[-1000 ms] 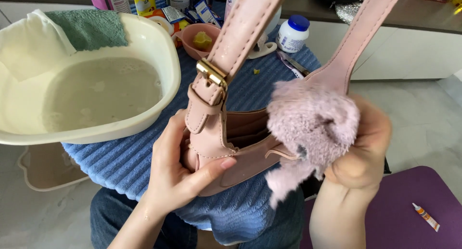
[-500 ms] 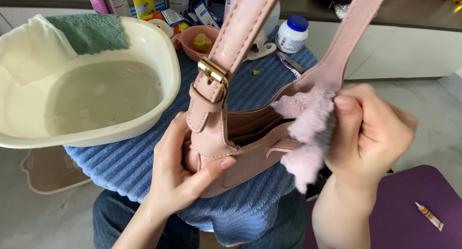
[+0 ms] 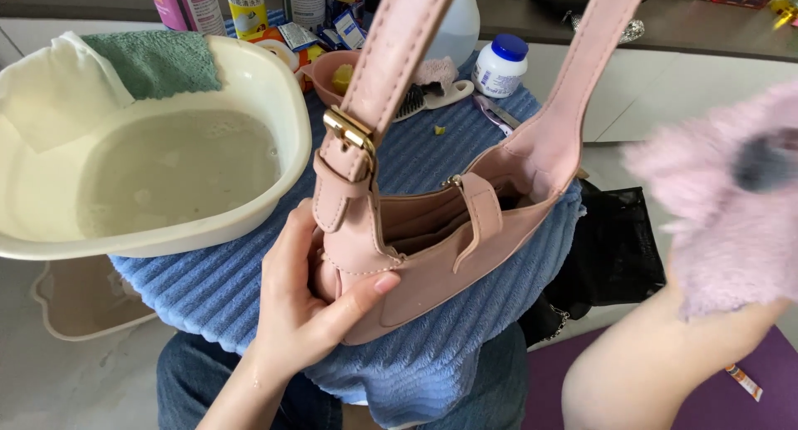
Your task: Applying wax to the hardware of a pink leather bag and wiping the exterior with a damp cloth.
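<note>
A pink shoulder bag [image 3: 432,247] with a gold buckle [image 3: 349,132] lies on a blue ribbed towel [image 3: 216,289] over my lap. My left hand [image 3: 312,301] grips the bag's left end, thumb across its front. The strap rises out of the top of the view. At the right edge, a fluffy pink cloth [image 3: 731,214], blurred, with a dark smudge, is held up and away from the bag by my right hand [image 3: 723,314], which is almost wholly hidden under it; only the forearm shows.
A cream basin [image 3: 274,106] of cloudy water holds white and green cloths at the left. Behind it are bottles, a small pink bowl [image 3: 328,68], a brush, a blue-capped white jar [image 3: 499,64]. A black bag [image 3: 607,247] lies right of the towel, on a purple mat [image 3: 549,388].
My right hand has pulled the fluffy cloth off the bag's opening and swung it out to the right. The left hand keeps its grip on the bag.
</note>
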